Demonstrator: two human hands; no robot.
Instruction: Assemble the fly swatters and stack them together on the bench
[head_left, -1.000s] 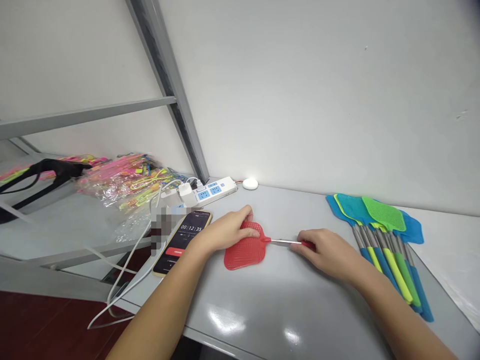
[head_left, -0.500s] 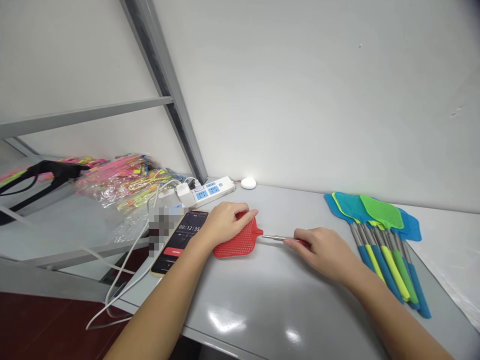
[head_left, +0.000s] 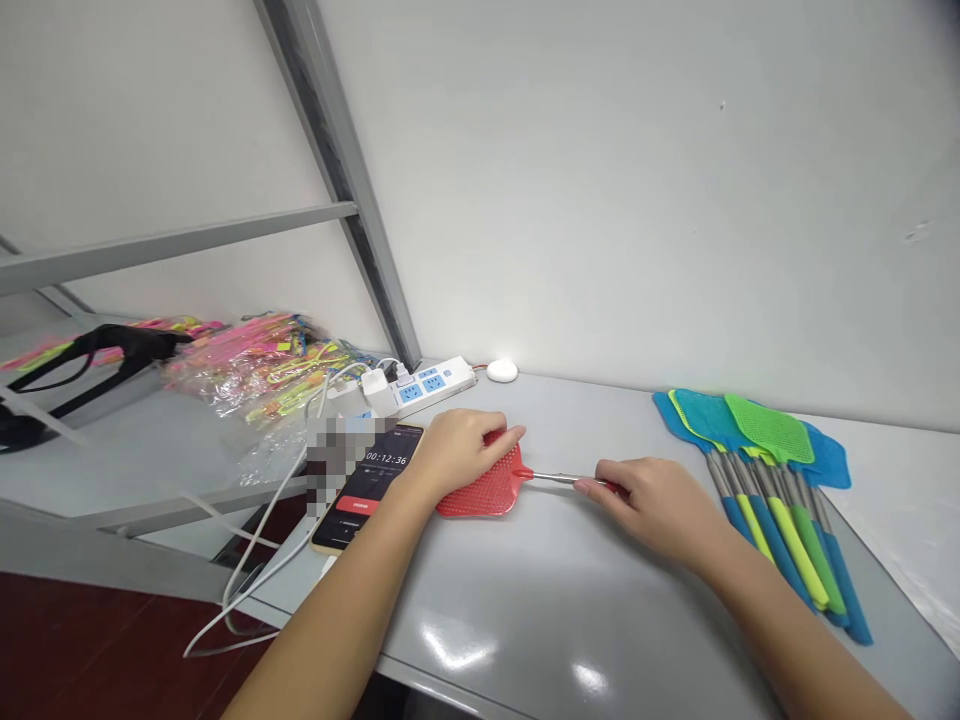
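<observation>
One swatter [head_left: 523, 474], mid-frame, likely light: left fingers [head_left: 510, 440] pinch bendy-looking head [head_left: 484, 497], right fingers [head_left: 594, 487] clasp handle [head_left: 617, 488], where I'd grip.

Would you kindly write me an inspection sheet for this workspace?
Surface: grey table, glossy, with light reflections.
Job's things: red swatter in both hands; swatter pile, blue, yellow and green, at right.
Clutter: phone by the left forearm.
Hands: left hand holds the red mesh; right hand grips the handle.
Cables: white cables loop past the table's left edge; power strip behind.
Surroundings: white wall; rack with colourful bags at left.
</observation>
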